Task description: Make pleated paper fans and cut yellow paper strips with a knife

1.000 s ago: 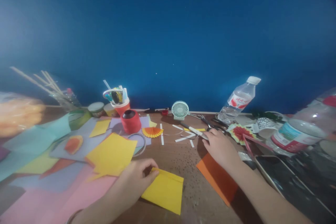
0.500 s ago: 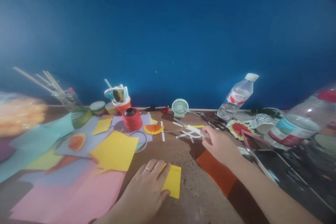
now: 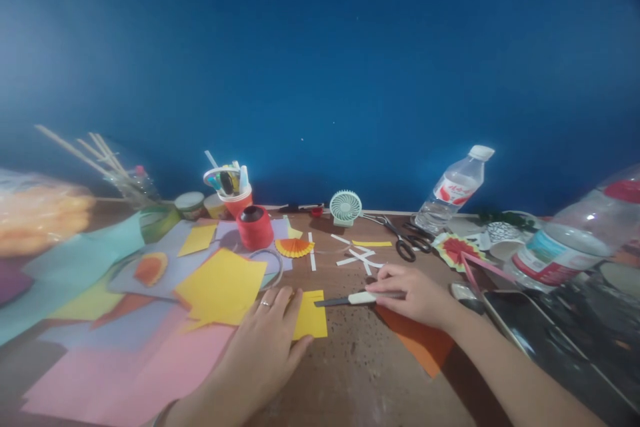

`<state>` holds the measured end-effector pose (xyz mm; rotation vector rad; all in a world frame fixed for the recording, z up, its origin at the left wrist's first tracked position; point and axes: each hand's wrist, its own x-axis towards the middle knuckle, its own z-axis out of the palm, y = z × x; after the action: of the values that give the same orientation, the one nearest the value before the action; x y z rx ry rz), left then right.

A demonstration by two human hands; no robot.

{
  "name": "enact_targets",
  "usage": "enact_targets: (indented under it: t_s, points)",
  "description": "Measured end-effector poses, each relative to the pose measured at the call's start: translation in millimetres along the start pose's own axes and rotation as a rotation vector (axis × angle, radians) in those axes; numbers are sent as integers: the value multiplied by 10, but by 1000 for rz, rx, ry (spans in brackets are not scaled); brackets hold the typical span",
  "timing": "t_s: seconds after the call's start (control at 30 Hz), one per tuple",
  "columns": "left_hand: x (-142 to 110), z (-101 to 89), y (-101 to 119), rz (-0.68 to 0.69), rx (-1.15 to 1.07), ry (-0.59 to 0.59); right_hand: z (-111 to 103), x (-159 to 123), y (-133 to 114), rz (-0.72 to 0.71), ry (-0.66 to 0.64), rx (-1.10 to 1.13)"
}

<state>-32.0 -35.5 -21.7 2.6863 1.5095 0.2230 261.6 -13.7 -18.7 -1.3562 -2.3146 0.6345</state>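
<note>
My left hand lies flat, fingers stretched out, pressing down on a folded yellow paper on the brown table. A ring shows on one finger. My right hand is closed around the white handle of a craft knife. Its dark blade points left toward the yellow paper's right edge. Under my right wrist lies an orange sheet.
Coloured paper sheets cover the left. At the back stand a red tape roll, a pen cup, a small fan, scissors, white paper strips and a water bottle. A large jar and phone sit right.
My right hand picked the knife up from among the strips and brought it down and left to the yellow paper. My left hand went from pinching the paper to pressing it flat.
</note>
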Motion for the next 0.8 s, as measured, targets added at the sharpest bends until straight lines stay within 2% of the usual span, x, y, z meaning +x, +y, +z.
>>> enact_targets:
  t_s: [0.23,0.47,0.8]
  points:
    - [2,-48,22,10,-7,-5,50,15,48,-10,17,-121]
    - [3,-33,15,14,-24,-20,45,57,-35,-60,41,-195]
    - [7,-81,72,68,-102,-98,12,12,-44,-94,-56,-135]
